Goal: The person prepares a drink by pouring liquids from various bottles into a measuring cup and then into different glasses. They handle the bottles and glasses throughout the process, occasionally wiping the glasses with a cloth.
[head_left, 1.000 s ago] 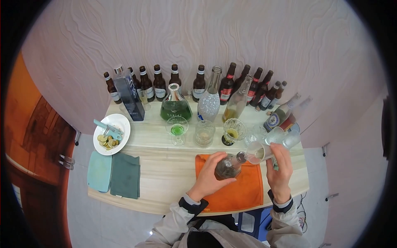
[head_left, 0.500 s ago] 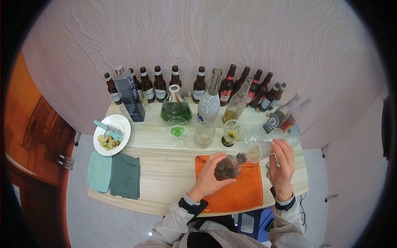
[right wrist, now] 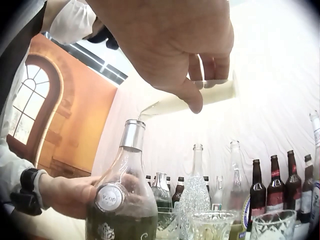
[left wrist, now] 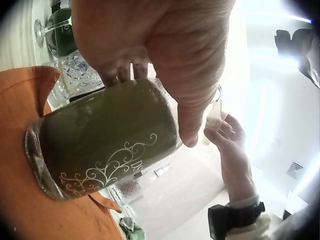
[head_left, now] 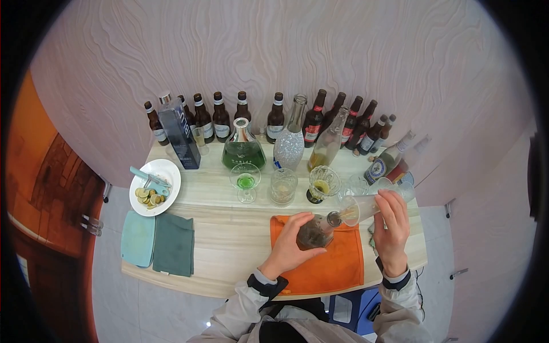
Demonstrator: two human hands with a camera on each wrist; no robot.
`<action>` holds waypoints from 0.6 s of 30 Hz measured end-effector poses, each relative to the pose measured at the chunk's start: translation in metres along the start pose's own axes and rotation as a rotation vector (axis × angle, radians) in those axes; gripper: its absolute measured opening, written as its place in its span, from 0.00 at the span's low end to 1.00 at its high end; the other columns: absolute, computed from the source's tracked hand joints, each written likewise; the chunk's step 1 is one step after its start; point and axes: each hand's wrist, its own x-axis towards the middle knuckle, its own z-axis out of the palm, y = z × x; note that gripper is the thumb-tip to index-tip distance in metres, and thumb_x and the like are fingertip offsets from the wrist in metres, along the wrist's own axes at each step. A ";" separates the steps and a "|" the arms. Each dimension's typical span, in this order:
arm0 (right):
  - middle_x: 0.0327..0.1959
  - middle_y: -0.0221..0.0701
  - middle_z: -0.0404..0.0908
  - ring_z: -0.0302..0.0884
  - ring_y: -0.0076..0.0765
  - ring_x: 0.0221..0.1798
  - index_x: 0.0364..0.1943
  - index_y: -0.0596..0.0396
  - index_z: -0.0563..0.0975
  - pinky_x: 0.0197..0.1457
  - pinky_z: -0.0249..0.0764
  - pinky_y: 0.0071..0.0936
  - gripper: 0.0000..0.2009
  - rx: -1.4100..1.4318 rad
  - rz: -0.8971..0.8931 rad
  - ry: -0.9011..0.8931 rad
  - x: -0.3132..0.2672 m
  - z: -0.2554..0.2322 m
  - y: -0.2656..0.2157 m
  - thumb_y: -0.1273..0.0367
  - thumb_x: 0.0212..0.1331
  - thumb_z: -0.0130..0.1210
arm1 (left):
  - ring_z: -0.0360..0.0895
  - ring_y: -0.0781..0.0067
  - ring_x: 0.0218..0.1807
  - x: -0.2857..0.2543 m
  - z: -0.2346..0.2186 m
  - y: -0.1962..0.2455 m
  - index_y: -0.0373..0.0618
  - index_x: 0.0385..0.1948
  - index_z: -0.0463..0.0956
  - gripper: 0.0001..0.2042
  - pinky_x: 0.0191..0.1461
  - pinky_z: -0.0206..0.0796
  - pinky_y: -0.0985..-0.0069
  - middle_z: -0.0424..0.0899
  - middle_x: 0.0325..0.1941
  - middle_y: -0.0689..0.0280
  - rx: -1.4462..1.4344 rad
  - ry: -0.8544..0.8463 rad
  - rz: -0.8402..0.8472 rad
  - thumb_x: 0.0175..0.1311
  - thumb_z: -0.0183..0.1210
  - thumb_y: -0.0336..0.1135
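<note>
On the orange cloth (head_left: pixel 343 263) stands a clear bottle (head_left: pixel 311 233) with dark greenish liquid, white scrollwork and a metal neck ring. My left hand (head_left: pixel 289 243) grips its body from the left, thumb and fingers around it. My right hand (head_left: pixel 391 231) holds a clear cup (head_left: pixel 360 209) tipped sideways, its rim at the bottle's mouth. In the right wrist view pale liquid runs from the cup (right wrist: pixel 175 104) to the metal neck (right wrist: pixel 133 134) of the bottle. The left wrist view shows the bottle (left wrist: pixel 105 135) under my left hand (left wrist: pixel 160 45).
Behind the cloth stand a stemmed glass (head_left: pixel 246 182) with green liquid, a tumbler (head_left: pixel 282 187) and a fluted glass (head_left: pixel 323 183). Decanters and brown bottles (head_left: pixel 275 120) line the back. At left are a plate (head_left: pixel 171 171) of cut fruit, a light board (head_left: pixel 137 240) and a grey-green cloth (head_left: pixel 174 244).
My right hand has shifted slightly right with the cup, which lies more nearly level than before. My left hand keeps its grip on the bottle.
</note>
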 end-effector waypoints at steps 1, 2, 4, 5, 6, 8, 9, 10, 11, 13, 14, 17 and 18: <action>0.53 0.44 0.83 0.81 0.57 0.57 0.53 0.62 0.81 0.61 0.79 0.46 0.23 -0.004 -0.007 0.000 0.000 0.000 0.000 0.87 0.50 0.61 | 0.69 0.51 0.73 0.000 0.000 0.000 0.44 0.68 0.66 0.44 0.75 0.65 0.60 0.70 0.71 0.54 0.000 0.000 0.000 0.49 0.82 0.41; 0.53 0.44 0.83 0.81 0.57 0.57 0.53 0.62 0.81 0.61 0.79 0.46 0.23 -0.004 -0.007 0.000 0.000 0.000 0.001 0.87 0.50 0.61 | 0.69 0.51 0.73 0.000 0.001 -0.001 0.44 0.68 0.66 0.44 0.75 0.65 0.60 0.70 0.71 0.54 -0.002 0.002 0.001 0.49 0.82 0.40; 0.53 0.43 0.83 0.81 0.56 0.57 0.53 0.62 0.81 0.60 0.79 0.46 0.22 -0.014 -0.026 0.005 0.001 0.000 0.001 0.87 0.50 0.61 | 0.69 0.51 0.73 0.000 0.001 -0.001 0.44 0.68 0.65 0.44 0.75 0.65 0.60 0.70 0.71 0.54 -0.005 0.005 0.001 0.49 0.82 0.40; 0.53 0.43 0.83 0.81 0.56 0.57 0.53 0.62 0.81 0.60 0.79 0.46 0.22 -0.014 -0.026 0.005 0.002 0.000 0.001 0.87 0.50 0.61 | 0.69 0.50 0.73 0.000 0.000 0.000 0.44 0.68 0.65 0.44 0.75 0.65 0.60 0.70 0.71 0.54 -0.003 0.004 0.003 0.49 0.82 0.40; 0.52 0.43 0.84 0.81 0.56 0.57 0.52 0.62 0.81 0.60 0.79 0.45 0.22 -0.024 -0.034 0.005 0.003 -0.001 0.001 0.87 0.50 0.62 | 0.69 0.50 0.73 0.000 0.000 0.000 0.44 0.68 0.65 0.44 0.75 0.65 0.60 0.70 0.71 0.54 -0.001 0.003 0.005 0.49 0.82 0.40; 0.52 0.43 0.84 0.81 0.56 0.57 0.52 0.62 0.81 0.60 0.79 0.45 0.22 -0.033 -0.042 0.005 0.005 -0.002 0.001 0.87 0.50 0.62 | 0.69 0.51 0.73 0.000 0.000 0.000 0.44 0.68 0.65 0.44 0.75 0.65 0.60 0.70 0.71 0.54 0.002 0.003 0.007 0.49 0.82 0.40; 0.52 0.43 0.84 0.81 0.56 0.56 0.52 0.62 0.82 0.59 0.79 0.45 0.22 -0.037 -0.052 0.005 0.005 -0.002 0.001 0.87 0.49 0.62 | 0.69 0.51 0.73 0.000 0.000 0.000 0.44 0.68 0.66 0.44 0.75 0.65 0.60 0.70 0.71 0.54 0.004 0.004 0.009 0.49 0.82 0.40; 0.52 0.43 0.84 0.81 0.56 0.56 0.52 0.61 0.82 0.59 0.79 0.45 0.22 -0.042 -0.062 0.005 0.006 -0.002 0.002 0.87 0.49 0.62 | 0.69 0.51 0.73 0.000 0.000 0.000 0.44 0.68 0.66 0.44 0.75 0.65 0.60 0.70 0.71 0.54 0.004 0.004 0.010 0.49 0.82 0.40; 0.52 0.43 0.84 0.81 0.56 0.56 0.52 0.61 0.82 0.59 0.79 0.45 0.22 -0.042 -0.062 0.006 0.006 -0.003 0.002 0.87 0.49 0.62 | 0.69 0.51 0.73 0.000 0.000 0.000 0.44 0.68 0.66 0.44 0.75 0.65 0.60 0.70 0.71 0.54 0.007 0.005 0.012 0.49 0.82 0.40; 0.53 0.43 0.84 0.81 0.56 0.56 0.52 0.61 0.83 0.58 0.80 0.46 0.23 -0.056 -0.095 0.000 0.008 -0.004 0.003 0.86 0.47 0.61 | 0.69 0.51 0.73 0.000 0.000 0.000 0.44 0.68 0.66 0.44 0.75 0.65 0.60 0.70 0.71 0.54 0.010 0.006 0.014 0.49 0.82 0.40; 0.53 0.43 0.84 0.81 0.56 0.56 0.52 0.61 0.83 0.58 0.80 0.46 0.23 -0.056 -0.095 0.001 0.009 -0.006 0.003 0.86 0.47 0.61 | 0.69 0.51 0.73 0.000 0.000 -0.001 0.44 0.68 0.66 0.43 0.75 0.65 0.60 0.70 0.71 0.54 0.010 0.009 0.018 0.49 0.82 0.40; 0.53 0.42 0.84 0.81 0.56 0.56 0.52 0.61 0.83 0.58 0.80 0.46 0.23 -0.076 -0.132 -0.019 0.015 -0.011 0.002 0.86 0.46 0.60 | 0.69 0.51 0.73 0.000 0.001 -0.001 0.44 0.68 0.66 0.43 0.75 0.65 0.60 0.70 0.71 0.54 0.011 0.014 0.022 0.49 0.82 0.40; 0.53 0.42 0.84 0.80 0.56 0.57 0.52 0.61 0.83 0.58 0.80 0.46 0.23 -0.084 -0.153 -0.040 0.017 -0.013 0.001 0.86 0.46 0.60 | 0.69 0.51 0.73 0.000 0.001 -0.001 0.44 0.68 0.66 0.43 0.75 0.65 0.60 0.70 0.71 0.54 0.012 0.015 0.022 0.49 0.82 0.40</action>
